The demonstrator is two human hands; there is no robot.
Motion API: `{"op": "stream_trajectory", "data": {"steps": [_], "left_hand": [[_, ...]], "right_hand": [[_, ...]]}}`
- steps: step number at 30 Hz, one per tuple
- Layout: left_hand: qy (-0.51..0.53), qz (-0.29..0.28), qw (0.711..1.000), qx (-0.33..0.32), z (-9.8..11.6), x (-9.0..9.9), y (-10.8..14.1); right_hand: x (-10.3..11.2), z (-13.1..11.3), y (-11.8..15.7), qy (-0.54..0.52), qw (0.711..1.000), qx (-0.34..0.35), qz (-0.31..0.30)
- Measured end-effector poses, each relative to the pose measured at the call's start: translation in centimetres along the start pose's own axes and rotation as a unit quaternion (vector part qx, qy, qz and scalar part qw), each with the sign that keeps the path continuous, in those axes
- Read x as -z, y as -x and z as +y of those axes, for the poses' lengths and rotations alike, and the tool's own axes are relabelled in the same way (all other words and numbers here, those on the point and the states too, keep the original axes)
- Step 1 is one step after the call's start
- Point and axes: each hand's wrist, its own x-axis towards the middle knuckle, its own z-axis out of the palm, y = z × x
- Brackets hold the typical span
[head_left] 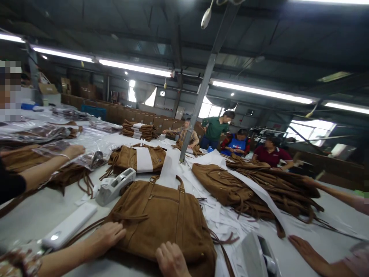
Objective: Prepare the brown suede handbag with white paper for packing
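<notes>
A brown suede bag (161, 219) with two handles and long thin straps lies flat on the white table (17, 227) in front of me. My left hand (108, 235) rests on the bag's left side, its fingers bent over the edge. At the bag's lower edge is my right hand (170, 257), with curled fingers pressed on the suede. A strip of white paper (168, 169) lies behind the bag's handles. Between my left forearm and a grey tape dispenser (117, 188) sits a white oblong device (70, 226).
Another tape dispenser (255, 256) stands at the lower right. Brown bags (221, 182) are piled behind it, near a co-worker's hands. A metal post (198, 100) rises from the table. At left, a co-worker's arm (49, 169) reaches over plastic-wrapped bags.
</notes>
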Motion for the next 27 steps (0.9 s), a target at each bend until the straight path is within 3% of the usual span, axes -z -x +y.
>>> {"op": "stream_trajectory", "data": {"steps": [5,8,12,16,20,23,27], "left_hand": [[0.018,0.043,0.998,0.050,-3.7,0.9,2.7],[0.048,0.048,0.996,0.059,-4.1,0.1,4.4],[0.062,0.077,0.992,0.076,-3.4,-1.1,5.9],[0.041,0.100,0.994,0.023,-3.4,-1.1,7.4],[-0.015,0.149,0.988,-0.026,-3.9,-1.3,8.9],[-0.035,0.180,0.981,-0.067,-4.2,-1.4,9.1],[-0.010,0.156,0.985,-0.078,-3.7,-0.4,8.6]], "right_hand": [[3.1,0.5,-0.5,-0.030,0.996,-0.005,-0.080],[5.0,1.1,-0.3,-0.057,0.992,0.015,-0.113],[4.5,0.8,1.0,-0.054,0.993,-0.002,-0.107],[3.2,0.3,1.8,-0.045,0.993,-0.023,-0.105],[4.2,0.2,1.7,-0.065,0.988,-0.028,-0.136],[6.2,-0.4,0.0,-0.102,0.977,-0.068,-0.172],[8.7,-1.5,-5.6,-0.130,0.964,-0.101,-0.209]]}}
